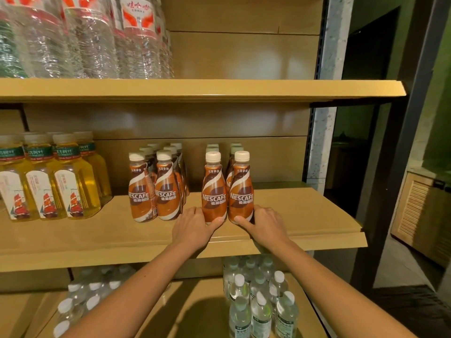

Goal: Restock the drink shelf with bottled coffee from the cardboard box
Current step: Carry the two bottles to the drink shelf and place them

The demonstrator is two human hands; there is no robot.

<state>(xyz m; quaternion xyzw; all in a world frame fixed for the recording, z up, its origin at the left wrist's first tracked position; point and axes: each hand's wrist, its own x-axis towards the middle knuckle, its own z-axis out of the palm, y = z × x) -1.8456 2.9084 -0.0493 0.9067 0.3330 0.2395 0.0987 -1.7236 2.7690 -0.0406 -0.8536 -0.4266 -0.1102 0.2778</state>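
Two brown bottled coffees with white caps stand upright side by side on the middle wooden shelf (305, 215). My left hand (192, 226) grips the base of the left coffee bottle (213, 191). My right hand (264, 224) grips the base of the right coffee bottle (241, 189). More coffee bottles stand in rows behind these two. A second group of coffee bottles (156, 189) stands to the left, with a gap between the groups. The cardboard box is out of sight.
Yellow tea bottles (51, 181) fill the left of the same shelf. Large clear water bottles (92, 37) stand on the shelf above. Small water bottles (261, 303) sit on the shelf below. A dark metal upright (400, 167) borders the shelf's right end.
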